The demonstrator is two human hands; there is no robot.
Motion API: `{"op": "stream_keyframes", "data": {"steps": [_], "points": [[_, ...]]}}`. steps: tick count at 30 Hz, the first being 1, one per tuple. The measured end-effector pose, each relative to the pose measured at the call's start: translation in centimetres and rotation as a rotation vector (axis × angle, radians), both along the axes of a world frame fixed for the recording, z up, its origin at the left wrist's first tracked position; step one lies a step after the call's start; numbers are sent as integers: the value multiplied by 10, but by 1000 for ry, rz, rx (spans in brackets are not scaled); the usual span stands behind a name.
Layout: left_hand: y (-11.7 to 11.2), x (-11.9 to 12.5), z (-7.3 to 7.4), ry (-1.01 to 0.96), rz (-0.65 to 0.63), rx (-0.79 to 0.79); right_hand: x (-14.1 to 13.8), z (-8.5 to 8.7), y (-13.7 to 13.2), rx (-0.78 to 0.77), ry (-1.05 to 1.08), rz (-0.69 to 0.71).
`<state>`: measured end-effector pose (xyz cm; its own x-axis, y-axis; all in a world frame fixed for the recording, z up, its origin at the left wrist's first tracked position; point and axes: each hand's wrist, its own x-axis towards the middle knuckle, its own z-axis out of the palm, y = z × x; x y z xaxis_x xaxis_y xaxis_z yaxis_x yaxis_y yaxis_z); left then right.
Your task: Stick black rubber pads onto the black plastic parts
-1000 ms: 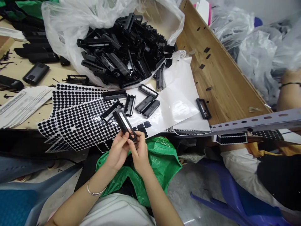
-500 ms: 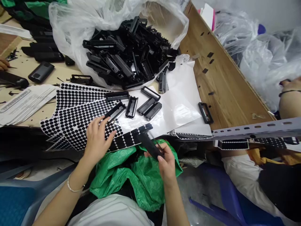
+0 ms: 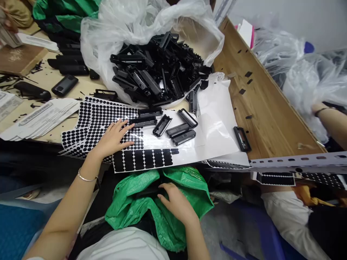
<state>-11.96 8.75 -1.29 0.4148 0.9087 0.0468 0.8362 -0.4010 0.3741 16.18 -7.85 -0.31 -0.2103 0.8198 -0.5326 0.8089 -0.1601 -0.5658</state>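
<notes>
My left hand (image 3: 114, 138) lies flat and open on the sheets of black round stickers (image 3: 92, 121), fingertips near a black plastic frame (image 3: 146, 121). My right hand (image 3: 176, 202) reaches down into the green plastic bag (image 3: 151, 207) on my lap, fingers spread over something dark inside; whether it grips anything is hidden. A sheet with larger black pads (image 3: 146, 159) lies at the table's front edge. Several loose black plastic parts (image 3: 179, 130) rest on white backing paper (image 3: 217, 126).
A clear bag full of black plastic parts (image 3: 159, 72) stands at the back. A wooden board (image 3: 260, 104) slopes on the right with one black frame (image 3: 242, 138) at its foot. Printed papers (image 3: 38, 117) lie left. Another person's arm (image 3: 330, 119) shows at far right.
Both hands held one black part a second ago. The left hand then went onto the sticker sheets; the right hand carried the part down into the green bag.
</notes>
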Motion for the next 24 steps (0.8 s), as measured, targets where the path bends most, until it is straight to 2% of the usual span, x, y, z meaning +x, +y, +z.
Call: {"op": "stream_keyframes", "data": {"steps": [5, 10, 13, 16, 18, 20, 24], "points": [[5, -1, 0, -107, -2, 25, 4, 18, 4, 38, -81, 78], [-5, 10, 3, -291, 83, 131, -2, 43, 22, 264, -17, 94], [-20, 7, 6, -423, 232, 259, -9, 46, 38, 416, 12, 122], [-41, -14, 2, -533, 515, 433, -17, 35, 54, 552, 5, 139], [-56, -38, -7, -550, 734, 534, -21, 23, 64, 607, -24, 155], [-71, -65, -25, -533, 909, 566, -23, 11, 72, 626, -68, 192], [-98, -105, -76, -590, 1152, 411, -22, -5, 80, 625, -119, 241]]}}
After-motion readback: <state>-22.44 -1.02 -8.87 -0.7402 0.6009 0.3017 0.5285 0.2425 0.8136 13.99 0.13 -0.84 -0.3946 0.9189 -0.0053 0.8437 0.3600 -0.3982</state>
